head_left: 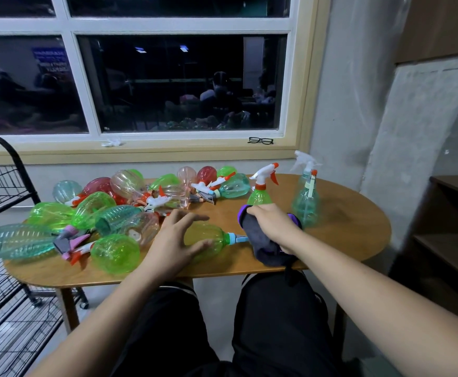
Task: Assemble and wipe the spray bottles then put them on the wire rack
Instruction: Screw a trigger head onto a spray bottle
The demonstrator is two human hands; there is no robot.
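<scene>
A green spray bottle [213,236] with a blue collar lies on its side near the front of the wooden table [353,227]. My left hand [175,240] hovers over it with fingers spread and relaxed, the thumb touching its body. My right hand [272,223] grips a grey and purple cloth [260,244], wrapped round the base of an upright green bottle [260,195] with a white and orange trigger. A teal assembled bottle [306,202] stands upright to its right.
A heap of several green, red, pink and teal bottles [108,210] and loose trigger heads [154,201] covers the table's left and back. A black wire rack [2,240] stands at the left. Glasses [260,140] lie on the window sill. Dark shelves [456,232] stand at the right.
</scene>
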